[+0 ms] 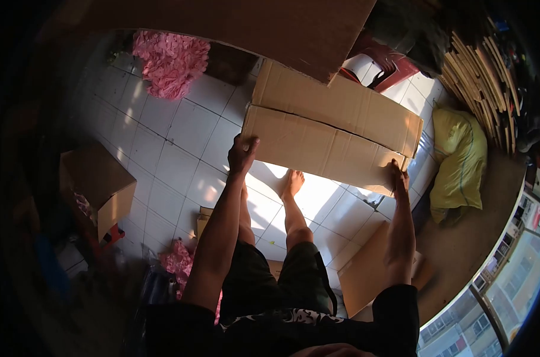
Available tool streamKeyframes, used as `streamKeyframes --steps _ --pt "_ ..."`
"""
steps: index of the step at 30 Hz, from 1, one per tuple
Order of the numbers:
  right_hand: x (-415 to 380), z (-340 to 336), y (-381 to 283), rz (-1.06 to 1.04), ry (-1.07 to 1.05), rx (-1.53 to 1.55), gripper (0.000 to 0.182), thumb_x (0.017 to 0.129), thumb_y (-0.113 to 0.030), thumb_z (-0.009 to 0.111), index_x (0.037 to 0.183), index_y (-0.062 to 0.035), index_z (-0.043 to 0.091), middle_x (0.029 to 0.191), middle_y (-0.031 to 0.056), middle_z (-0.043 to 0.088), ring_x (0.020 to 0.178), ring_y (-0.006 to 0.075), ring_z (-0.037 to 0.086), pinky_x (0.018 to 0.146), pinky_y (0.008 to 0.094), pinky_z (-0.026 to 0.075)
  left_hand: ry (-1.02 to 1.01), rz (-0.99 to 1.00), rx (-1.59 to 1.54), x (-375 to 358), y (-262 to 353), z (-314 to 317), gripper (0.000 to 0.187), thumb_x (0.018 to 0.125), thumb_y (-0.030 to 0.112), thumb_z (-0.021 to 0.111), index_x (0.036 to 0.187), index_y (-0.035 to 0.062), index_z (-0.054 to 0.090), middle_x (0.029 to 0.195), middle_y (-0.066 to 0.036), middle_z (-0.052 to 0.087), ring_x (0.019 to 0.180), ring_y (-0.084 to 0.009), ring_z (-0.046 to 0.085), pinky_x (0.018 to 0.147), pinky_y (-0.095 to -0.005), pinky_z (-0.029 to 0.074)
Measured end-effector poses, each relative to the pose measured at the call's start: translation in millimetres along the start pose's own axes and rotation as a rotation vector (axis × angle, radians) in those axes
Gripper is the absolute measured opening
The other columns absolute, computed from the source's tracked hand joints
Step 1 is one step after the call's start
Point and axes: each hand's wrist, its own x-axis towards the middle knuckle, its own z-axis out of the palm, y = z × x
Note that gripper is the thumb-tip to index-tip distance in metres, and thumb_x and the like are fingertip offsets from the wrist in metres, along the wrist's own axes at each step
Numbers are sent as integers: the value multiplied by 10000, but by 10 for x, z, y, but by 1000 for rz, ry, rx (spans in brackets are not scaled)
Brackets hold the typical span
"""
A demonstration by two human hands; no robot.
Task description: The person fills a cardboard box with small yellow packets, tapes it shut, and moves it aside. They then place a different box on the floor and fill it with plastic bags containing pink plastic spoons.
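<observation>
1. The left hand [242,153] grips the left end of a flattened cardboard box [332,132]; the thumb lies on the near face and the other fingers are curled around the edge.
2. The right hand [399,177] holds the lower right corner of the same cardboard box, with the fingers closed on its edge.
3. The cardboard box is held in the air between the two hands, in front of the person and above the tiled floor [163,154]. It is folded flat, and a crease runs along its length.
4. Under the box, the bare legs and one foot [292,181] of the person stand on the floor, in a bright patch of sunlight.
5. A bigger cardboard sheet [270,24] hangs over the top of the view, just above the held box.
6. On the left stands an open small carton [97,184], well apart from the hands.
7. A pink bundle [172,62] lies on the floor at the upper left.
8. A yellow sack [457,157] lies to the right of the box, near a stack of flat cardboard pieces [481,77].
</observation>
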Motion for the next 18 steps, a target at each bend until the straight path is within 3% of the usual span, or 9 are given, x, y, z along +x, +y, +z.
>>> streamKeyframes --steps 2,3,6,7,10,12,16,18 --pt "-19 82 -95 117 123 -112 537 768 -411 742 1097 -15 590 970 66 617 835 174 593 733 299 479 29 32 -65 -147 -147 6 634 798 524 639 1189 44 504 1032 -192 647 965 -352 625 839 -416 487" --pt "37 63 -57 77 87 -85 536 777 -392 737 1123 -12 586 982 70 624 852 173 597 752 298 481 53 9 -79 -263 -200 -1 590 810 504 635 1160 43 523 1014 -179 655 937 -345 635 839 -422 485" --pt "293 68 -21 1 -55 -45 540 773 -386 742 1141 -20 594 1001 88 636 851 186 613 748 294 499 3 7 30 -466 -790 102 644 802 519 637 1215 45 499 1188 -203 575 1160 -347 516 918 -422 444" --pt "348 120 -83 26 -67 -89 561 771 -377 740 1168 -13 584 1043 90 625 891 191 601 793 300 486 18 -3 24 -534 -987 161 644 802 519 637 1215 45 499 1188 -203 575 1160 -347 516 918 -422 444" --pt "273 511 -394 -18 -107 -169 568 783 -386 722 1182 -8 576 1065 90 618 929 187 586 834 304 465 204 5 -62 -603 -1260 161 718 788 548 639 1259 33 470 1305 -228 473 1247 -367 422 974 -421 412" --pt "186 752 -486 2 -148 -256 575 798 -392 702 1194 0 560 1099 91 606 986 187 562 882 315 437 257 -60 -112 -643 -1142 -123 528 811 439 680 1125 31 561 1035 -145 655 1006 -284 616 875 -367 474" --pt "49 1158 -440 -49 -174 -208 593 798 -376 704 1232 -13 524 1110 94 594 1013 194 545 896 332 426 118 -190 -264 -489 -941 -795 638 753 471 719 1183 36 535 1052 -152 650 1016 -272 616 876 -369 483" --pt "-73 1328 -393 3 -217 -202 632 805 -357 709 1263 10 474 1131 122 585 1023 222 542 911 346 415 187 -157 -272 -338 -993 -1005 585 751 433 729 1140 29 560 1000 -137 667 968 -257 633 855 -365 486"
